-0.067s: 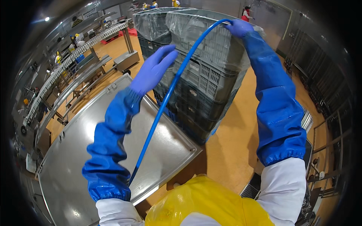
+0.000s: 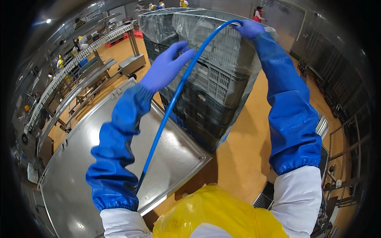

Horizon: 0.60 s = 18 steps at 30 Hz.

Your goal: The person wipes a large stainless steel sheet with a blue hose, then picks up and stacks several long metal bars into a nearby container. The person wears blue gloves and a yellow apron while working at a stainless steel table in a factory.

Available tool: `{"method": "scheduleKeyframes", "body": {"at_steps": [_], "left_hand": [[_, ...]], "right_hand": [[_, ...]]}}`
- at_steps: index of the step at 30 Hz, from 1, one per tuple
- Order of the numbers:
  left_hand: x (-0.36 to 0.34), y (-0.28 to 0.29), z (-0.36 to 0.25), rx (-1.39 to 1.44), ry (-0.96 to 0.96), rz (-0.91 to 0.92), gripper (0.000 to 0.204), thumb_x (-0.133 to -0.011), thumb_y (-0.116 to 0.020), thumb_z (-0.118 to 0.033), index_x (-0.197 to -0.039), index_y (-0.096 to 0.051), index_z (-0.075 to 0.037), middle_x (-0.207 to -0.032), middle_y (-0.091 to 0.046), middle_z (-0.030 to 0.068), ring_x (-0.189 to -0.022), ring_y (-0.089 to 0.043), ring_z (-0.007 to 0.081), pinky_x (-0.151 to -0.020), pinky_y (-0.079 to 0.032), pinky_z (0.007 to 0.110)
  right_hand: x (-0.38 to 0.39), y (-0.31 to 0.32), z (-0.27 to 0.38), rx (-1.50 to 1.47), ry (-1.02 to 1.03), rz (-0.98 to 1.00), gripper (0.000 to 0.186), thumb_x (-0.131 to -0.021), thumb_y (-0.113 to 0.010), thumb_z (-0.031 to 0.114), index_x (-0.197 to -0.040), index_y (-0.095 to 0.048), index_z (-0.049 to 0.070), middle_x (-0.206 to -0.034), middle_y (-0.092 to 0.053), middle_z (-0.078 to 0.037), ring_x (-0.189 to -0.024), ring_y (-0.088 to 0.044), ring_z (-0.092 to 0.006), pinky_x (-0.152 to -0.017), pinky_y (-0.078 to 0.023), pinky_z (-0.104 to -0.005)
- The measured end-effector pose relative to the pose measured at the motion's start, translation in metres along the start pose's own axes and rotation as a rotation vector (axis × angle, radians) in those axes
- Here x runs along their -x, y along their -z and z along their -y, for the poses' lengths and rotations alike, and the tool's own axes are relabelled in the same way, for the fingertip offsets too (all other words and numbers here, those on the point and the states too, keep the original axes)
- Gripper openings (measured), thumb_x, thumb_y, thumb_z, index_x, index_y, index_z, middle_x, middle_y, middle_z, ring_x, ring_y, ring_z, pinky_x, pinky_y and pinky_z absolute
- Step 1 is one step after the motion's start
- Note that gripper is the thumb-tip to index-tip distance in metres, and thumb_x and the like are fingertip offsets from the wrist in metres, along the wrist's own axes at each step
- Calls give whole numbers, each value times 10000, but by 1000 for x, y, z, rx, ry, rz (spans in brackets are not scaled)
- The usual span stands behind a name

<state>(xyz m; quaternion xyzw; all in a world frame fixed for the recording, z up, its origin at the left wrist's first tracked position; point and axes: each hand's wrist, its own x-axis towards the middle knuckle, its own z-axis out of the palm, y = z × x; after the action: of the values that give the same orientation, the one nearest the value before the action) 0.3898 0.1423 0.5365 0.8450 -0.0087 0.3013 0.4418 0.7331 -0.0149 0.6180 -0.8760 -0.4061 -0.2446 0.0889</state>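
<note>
A blue hose (image 2: 170, 103) arches from beside my left forearm up to my right hand (image 2: 250, 29), which grips it at the top rim of stacked grey crates (image 2: 218, 83) lined with clear plastic bags (image 2: 194, 27). My left hand (image 2: 168, 65), in a purple glove, hangs open just left of the hose, its fingers apart and slightly curled, in front of the crates. Below my left arm lies a large steel sheet or lid (image 2: 75, 178) with a raised edge.
A steel conveyor (image 2: 79, 55) runs along the left. Tan floor (image 2: 242, 150) shows right of the crates. Metal racks (image 2: 341, 150) line the right. Several workers (image 2: 258, 15) stand in the background. A dark grate (image 2: 262, 200) is at my lower right.
My left hand has moved slightly up and to the right, closer to the hose, with its fingers bending more. The right hand has risen very slightly.
</note>
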Motion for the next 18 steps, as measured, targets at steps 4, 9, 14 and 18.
{"method": "scheduleKeyframes", "body": {"at_steps": [4, 9, 14, 18], "left_hand": [[-88, -66, -32, -135, 87, 53, 735, -923, -702, -482, -1417, -496, 22, -1195, -640, 137, -1014, -688, 194, -871, -552, 321], [-153, -109, -46, -364, 119, 82, 605, -908, -677, -504, -1179, -640, 37, -883, -671, 128, -792, -697, 232, -724, -538, 354], [-211, -126, -71, -499, -6, -62, 554, -899, -636, -519, -959, -720, 26, -836, -702, 196, -786, -694, 327, -757, -526, 444], [-252, -129, -73, -490, -108, -180, 541, -937, -627, -509, -941, -724, 23, -808, -704, 168, -761, -693, 275, -720, -527, 406]], "right_hand": [[1, 3, -33, 29, -26, -17, 556, -955, -561, 587, -1149, -728, 93, -1100, -721, -200, -1039, -682, -385, -922, -524, -476], [-5, -1, -56, 57, -29, -29, 516, -954, -568, 564, -1124, -746, 110, -1073, -735, -182, -1012, -698, -378, -895, -544, -476], [-9, 13, -78, -23, -13, -8, 577, -955, -543, 590, -1178, -689, 77, -1125, -710, -216, -1055, -674, -399, -931, -522, -488], [-4, 30, -90, -59, -23, 23, 567, -944, -559, 585, -1189, -701, 95, -1147, -715, -188, -1076, -679, -370, -935, -528, -465]]}}
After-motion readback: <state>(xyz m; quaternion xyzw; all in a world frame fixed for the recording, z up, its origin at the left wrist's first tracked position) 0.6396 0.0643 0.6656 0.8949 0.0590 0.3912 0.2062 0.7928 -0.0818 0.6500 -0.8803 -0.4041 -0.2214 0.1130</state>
